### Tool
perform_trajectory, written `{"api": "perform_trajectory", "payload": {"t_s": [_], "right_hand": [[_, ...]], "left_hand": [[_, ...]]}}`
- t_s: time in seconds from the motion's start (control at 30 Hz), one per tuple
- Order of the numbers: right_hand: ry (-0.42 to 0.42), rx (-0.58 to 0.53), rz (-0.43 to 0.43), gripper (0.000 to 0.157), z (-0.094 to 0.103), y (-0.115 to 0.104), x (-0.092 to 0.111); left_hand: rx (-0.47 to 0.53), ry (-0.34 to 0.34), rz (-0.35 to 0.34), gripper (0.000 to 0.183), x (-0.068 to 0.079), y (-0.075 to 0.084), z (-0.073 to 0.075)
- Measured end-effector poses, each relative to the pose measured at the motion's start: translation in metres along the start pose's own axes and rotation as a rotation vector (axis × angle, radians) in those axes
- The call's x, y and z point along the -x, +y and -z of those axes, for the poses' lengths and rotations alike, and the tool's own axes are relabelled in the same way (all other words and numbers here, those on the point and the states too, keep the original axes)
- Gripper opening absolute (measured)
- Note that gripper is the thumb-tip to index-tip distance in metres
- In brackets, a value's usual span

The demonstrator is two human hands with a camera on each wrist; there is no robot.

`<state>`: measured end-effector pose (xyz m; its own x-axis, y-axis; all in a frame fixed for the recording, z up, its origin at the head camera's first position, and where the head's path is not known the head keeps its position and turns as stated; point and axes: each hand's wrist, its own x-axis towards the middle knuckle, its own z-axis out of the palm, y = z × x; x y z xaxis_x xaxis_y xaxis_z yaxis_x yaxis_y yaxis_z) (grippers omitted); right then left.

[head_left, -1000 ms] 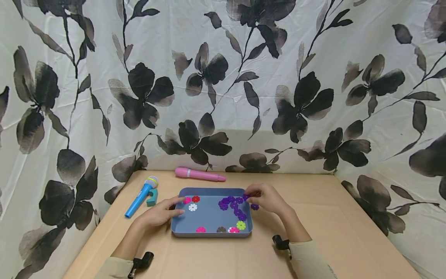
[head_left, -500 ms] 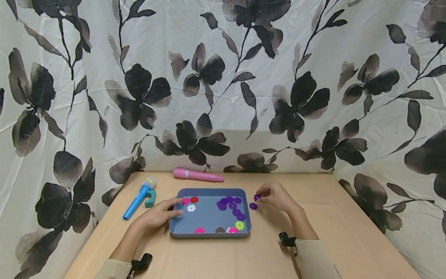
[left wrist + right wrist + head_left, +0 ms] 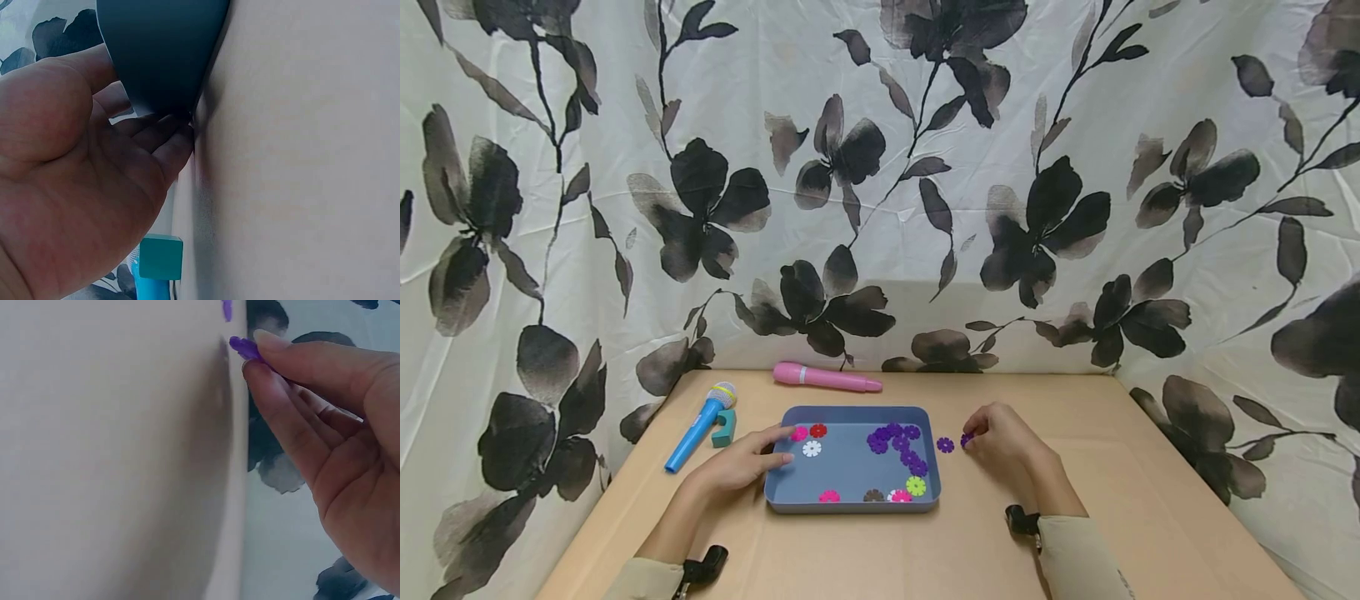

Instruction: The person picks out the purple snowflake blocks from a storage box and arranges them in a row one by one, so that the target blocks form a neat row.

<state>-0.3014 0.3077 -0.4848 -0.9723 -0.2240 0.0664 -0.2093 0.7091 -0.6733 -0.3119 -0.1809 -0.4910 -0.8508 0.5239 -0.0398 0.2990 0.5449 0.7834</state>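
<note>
My left hand (image 3: 739, 461) grips the left end of a blue-grey tray (image 3: 842, 507), thumb and fingers over its rim; the left wrist view shows several fingers curled at the tray's outer wall (image 3: 159, 56). To the right of the tray, my right hand (image 3: 1009, 442) pinches a purple flower-shaped disc (image 3: 245, 347) between thumb and fingertips, low over the table. Another purple disc (image 3: 945, 445) lies on the table between that hand and the tray. Inside the tray, several purple discs (image 3: 910, 457) cluster at the right, above a lime-green disc (image 3: 916, 485).
Also in the tray are red (image 3: 817, 430), white (image 3: 812, 448), pink (image 3: 829, 496) and brown (image 3: 873, 495) discs. Left of it lie a blue toy microphone (image 3: 700, 429) and a teal block (image 3: 724, 428). A pink toy microphone (image 3: 827, 377) lies behind, near the floral curtain (image 3: 880, 167).
My right hand has moved right from the tray's right rim, carrying the pinched purple disc, then lowered toward the table beside the loose one. The left hand stays at the tray.
</note>
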Motion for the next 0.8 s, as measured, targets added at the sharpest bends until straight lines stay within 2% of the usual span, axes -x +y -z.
{"api": "perform_trajectory", "payload": {"t_s": [0.33, 0.8], "right_hand": [[-0.056, 0.032, 0.008, 0.017, -0.0049, 0.0074, 0.0009], [-0.056, 0.093, 0.054, 0.015, -0.0068, 0.0013, -0.0008]], "left_hand": [[-0.003, -0.008, 0.024, 0.061, 0.0010, 0.0015, -0.0009], [0.000, -0.002, 0.021, 0.063, 0.0005, 0.0032, -0.0005]]}}
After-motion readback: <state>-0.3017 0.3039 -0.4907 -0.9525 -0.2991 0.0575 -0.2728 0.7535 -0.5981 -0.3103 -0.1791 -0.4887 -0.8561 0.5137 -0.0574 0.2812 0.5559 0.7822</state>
